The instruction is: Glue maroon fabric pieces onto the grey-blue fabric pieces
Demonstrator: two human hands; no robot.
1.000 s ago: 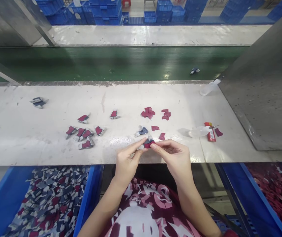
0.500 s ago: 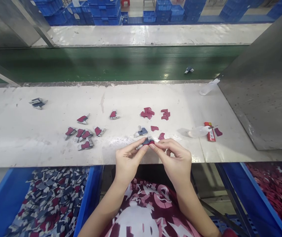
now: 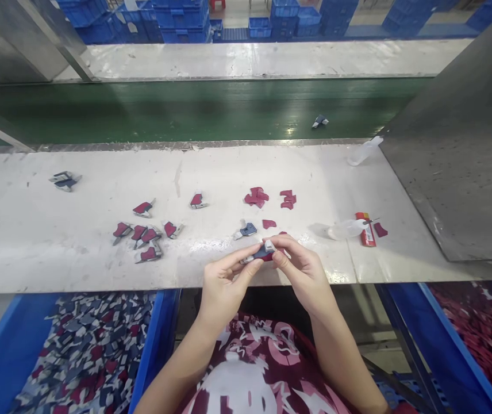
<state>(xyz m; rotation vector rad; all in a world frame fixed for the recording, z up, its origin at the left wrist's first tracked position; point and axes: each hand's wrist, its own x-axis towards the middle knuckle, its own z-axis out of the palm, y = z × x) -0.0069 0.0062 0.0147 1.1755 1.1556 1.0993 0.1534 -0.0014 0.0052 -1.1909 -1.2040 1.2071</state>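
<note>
Between my hands, just above the table's front edge, is a small navy, white and red plastic part (image 3: 264,252). My left hand (image 3: 227,280) pinches its left end with thumb and fingers. On its right end, the fingers and thumb of my right hand (image 3: 301,271) are closed. Just beyond lies a navy and white part (image 3: 246,230) without a red face. Near it is a loose red piece (image 3: 269,223), and another is mostly hidden behind my right hand. Two small groups of red pieces (image 3: 256,197) sit farther back.
Several red-faced parts (image 3: 146,234) lie on the white table (image 3: 229,167) at left. Clear bottles (image 3: 346,230) and a red packet (image 3: 365,230) are at right. Beyond runs a green belt (image 3: 185,112). Blue bins (image 3: 154,345) of parts flank me below; a metal panel (image 3: 457,144) stands right.
The held part has turned and its white end now faces up between my fingers. My right hand has shifted slightly. On the green belt, the lone part has moved a little left.
</note>
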